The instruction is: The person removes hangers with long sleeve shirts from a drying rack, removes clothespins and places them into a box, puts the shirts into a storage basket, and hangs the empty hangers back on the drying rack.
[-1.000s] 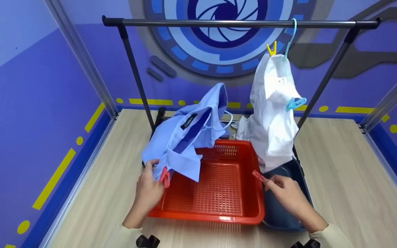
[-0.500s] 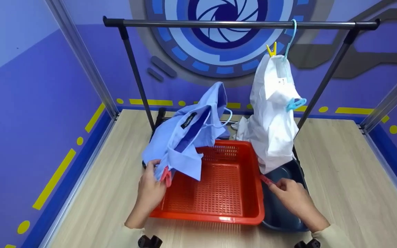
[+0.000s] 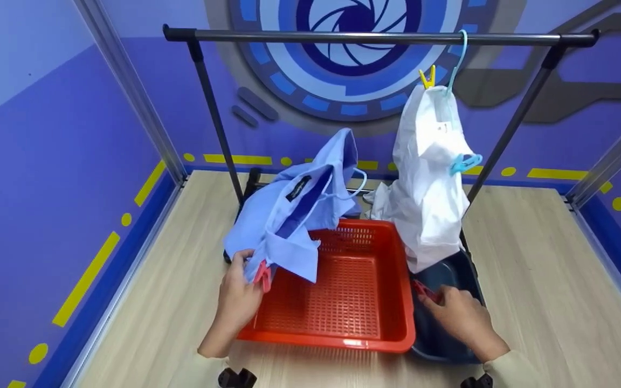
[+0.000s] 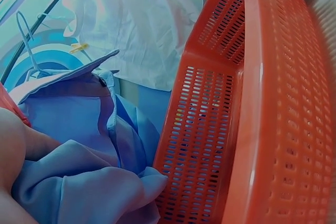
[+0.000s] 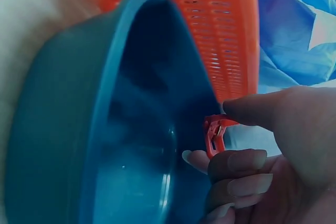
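Observation:
My left hand (image 3: 239, 296) grips the lower left edge of a light blue shirt (image 3: 259, 218), its collar side turned up over the red basket. A red clothespin (image 3: 263, 276) sits on the cloth right beside those fingers. From the shirt's right side a pale blue hanger hook (image 3: 363, 178) sticks out. Over the dark blue basin (image 3: 440, 345), my right hand (image 3: 461, 318) pinches a second red clothespin (image 5: 214, 135) between thumb and fingers. The left wrist view shows bunched blue cloth (image 4: 89, 192) at the left hand.
The red plastic basket (image 3: 343, 345) stands between the hands, with the basin against its right side. Behind, a metal clothes rack (image 3: 310, 36) carries a white garment (image 3: 434, 205) on a hanger, with a yellow clothespin (image 3: 427, 78) and a blue clothespin (image 3: 466, 163) on it.
My right hand has lowered its clothespin from the basket's right rim, down and to the right, over the basin. The left hand and the blue shirt have hardly moved.

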A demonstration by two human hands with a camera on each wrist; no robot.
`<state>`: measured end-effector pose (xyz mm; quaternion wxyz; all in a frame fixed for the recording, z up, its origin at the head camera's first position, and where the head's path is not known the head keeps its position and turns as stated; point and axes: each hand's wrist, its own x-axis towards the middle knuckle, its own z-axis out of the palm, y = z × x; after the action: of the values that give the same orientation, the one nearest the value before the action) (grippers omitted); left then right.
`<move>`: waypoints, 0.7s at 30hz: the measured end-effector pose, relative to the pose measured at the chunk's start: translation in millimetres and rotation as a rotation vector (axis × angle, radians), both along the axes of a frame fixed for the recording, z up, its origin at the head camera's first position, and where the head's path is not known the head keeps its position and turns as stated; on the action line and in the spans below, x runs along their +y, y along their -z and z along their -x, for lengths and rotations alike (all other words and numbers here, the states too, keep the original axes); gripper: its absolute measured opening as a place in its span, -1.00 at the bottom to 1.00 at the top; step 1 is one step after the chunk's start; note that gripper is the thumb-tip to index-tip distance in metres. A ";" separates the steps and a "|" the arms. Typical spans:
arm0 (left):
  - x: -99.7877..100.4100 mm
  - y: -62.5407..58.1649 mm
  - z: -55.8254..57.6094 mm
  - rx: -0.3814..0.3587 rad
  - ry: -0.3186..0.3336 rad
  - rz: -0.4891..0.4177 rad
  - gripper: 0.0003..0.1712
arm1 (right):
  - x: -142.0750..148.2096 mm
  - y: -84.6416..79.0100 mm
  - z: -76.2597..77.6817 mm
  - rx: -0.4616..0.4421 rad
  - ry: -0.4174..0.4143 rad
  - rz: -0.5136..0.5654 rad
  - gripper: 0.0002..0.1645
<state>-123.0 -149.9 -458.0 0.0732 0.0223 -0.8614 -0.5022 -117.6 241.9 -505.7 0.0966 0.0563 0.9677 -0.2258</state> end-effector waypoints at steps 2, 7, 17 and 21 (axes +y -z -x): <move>0.5 0.1 0.1 -0.007 0.002 -0.013 -0.55 | 0.3 2.4 1.2 0.007 -0.008 -0.018 -0.52; 2.1 1.0 0.0 -0.012 0.002 -0.034 -0.54 | -0.4 8.5 5.8 0.006 -0.003 -0.052 -0.51; 5.6 2.8 -0.1 -0.024 -0.008 -0.051 -0.54 | -4.2 19.2 18.1 0.048 0.015 -0.026 -0.52; 7.0 2.6 -0.2 -0.036 -0.012 -0.072 -0.54 | -5.3 23.0 21.4 0.048 0.010 -0.038 -0.51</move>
<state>-122.8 -142.9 -460.6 0.0596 0.0390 -0.8439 -0.5318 -139.0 236.6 -528.7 0.0713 0.0574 0.9736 -0.2090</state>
